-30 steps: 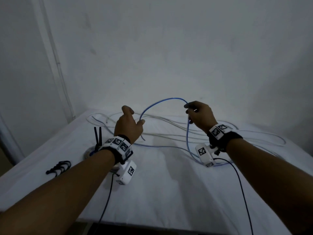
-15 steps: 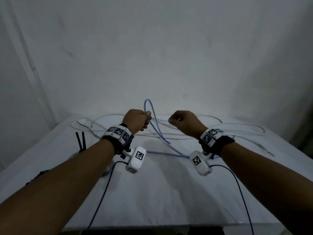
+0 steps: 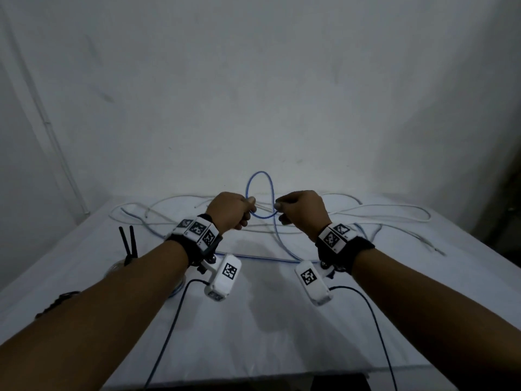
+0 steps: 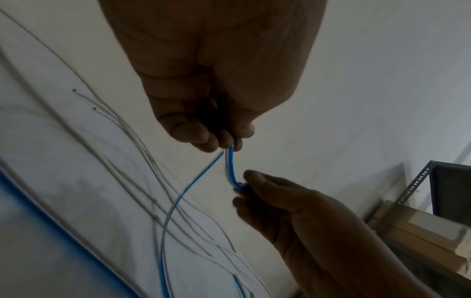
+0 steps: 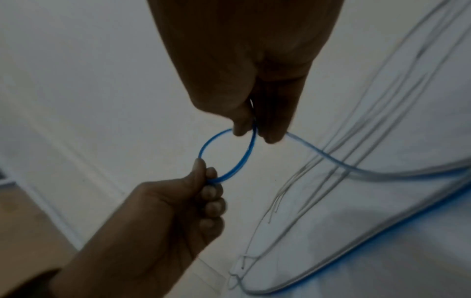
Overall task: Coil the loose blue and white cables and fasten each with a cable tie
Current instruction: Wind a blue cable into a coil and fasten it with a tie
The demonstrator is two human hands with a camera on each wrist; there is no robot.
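A thin blue cable (image 3: 259, 173) stands up in a small loop between my two hands above the white table (image 3: 253, 320). My left hand (image 3: 249, 206) pinches one side of the loop at its base, and my right hand (image 3: 279, 211) pinches the other side where the strands cross. From there the blue cable drops to the table and runs off to the left. The left wrist view shows the left fingertips (image 4: 224, 144) closed on the blue cable (image 4: 230, 165). In the right wrist view the loop of blue cable (image 5: 203, 149) spans both hands. Loose white cables (image 3: 394, 206) sprawl behind.
Two black cable ties (image 3: 128, 244) stick up by my left forearm from a coiled bundle (image 3: 176, 289) that the arm mostly hides. More black ties (image 3: 56, 301) lie at the left edge. A wall rises close behind the table. A metal shelf (image 4: 418, 181) stands on the right.
My hands have come together from wide apart. The blue cable's broad arc has drawn into a small upright loop, now pinched on both sides.
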